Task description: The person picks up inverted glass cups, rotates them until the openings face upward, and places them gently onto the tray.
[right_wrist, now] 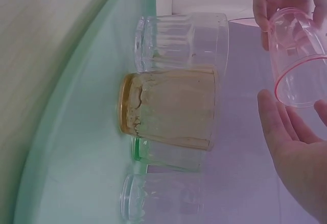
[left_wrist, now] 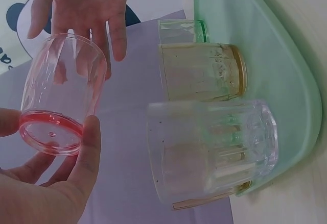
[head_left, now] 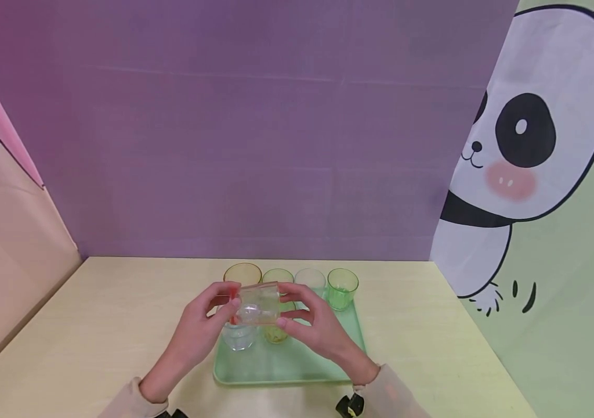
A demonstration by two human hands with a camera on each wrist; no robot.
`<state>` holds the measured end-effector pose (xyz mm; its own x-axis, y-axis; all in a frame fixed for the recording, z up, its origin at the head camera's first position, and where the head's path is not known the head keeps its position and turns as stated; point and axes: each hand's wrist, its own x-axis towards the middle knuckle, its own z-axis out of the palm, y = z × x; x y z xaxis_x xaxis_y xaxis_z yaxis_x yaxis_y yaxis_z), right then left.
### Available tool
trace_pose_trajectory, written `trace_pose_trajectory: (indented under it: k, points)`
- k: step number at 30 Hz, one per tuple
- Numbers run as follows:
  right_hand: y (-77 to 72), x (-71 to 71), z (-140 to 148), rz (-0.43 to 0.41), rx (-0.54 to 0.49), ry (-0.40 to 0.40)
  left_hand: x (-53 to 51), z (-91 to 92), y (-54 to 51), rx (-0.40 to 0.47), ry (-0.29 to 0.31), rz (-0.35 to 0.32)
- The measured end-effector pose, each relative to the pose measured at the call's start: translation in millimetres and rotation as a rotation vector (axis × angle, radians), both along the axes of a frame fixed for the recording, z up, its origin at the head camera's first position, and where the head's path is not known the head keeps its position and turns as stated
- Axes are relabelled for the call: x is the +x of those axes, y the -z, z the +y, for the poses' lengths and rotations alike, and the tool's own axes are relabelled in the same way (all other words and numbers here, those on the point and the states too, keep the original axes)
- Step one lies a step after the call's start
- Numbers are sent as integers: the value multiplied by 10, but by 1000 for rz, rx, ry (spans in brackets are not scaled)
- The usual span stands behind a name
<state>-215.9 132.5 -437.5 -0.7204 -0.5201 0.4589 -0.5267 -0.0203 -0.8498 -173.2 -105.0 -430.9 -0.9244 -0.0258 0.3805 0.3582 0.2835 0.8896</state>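
A clear drinking glass with a red-tinted base [left_wrist: 64,96] is held on its side above the tray. My left hand [head_left: 200,325] grips its base end, thumb on one side and fingers on the other, as the left wrist view shows. At the rim end is my right hand [head_left: 318,325], its fingers stretched out toward the glass [right_wrist: 299,55]. Whether those fingertips touch the rim cannot be told. Below the hands stand a faceted clear glass [head_left: 239,338] and a yellowish glass [head_left: 276,335], both partly hidden.
A light green tray [head_left: 276,371] bears several glasses on the pale table [head_left: 135,302]. Along its back stand an amber glass [head_left: 242,271], a yellow-green one [head_left: 278,275], a clear one [head_left: 310,277] and a green one [head_left: 343,288]. A purple panel [head_left: 255,145] rises behind.
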Motion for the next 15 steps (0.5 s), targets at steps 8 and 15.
trace_pose_trajectory:
  k: [8, 15]
  points:
    - [22, -34, -16, -22, -32, 8, -44, 2, 23, 28, 36, 10]
    - [26, -72, -10, -21, -38, 10, -79, 10, 41, 39, 66, 4]
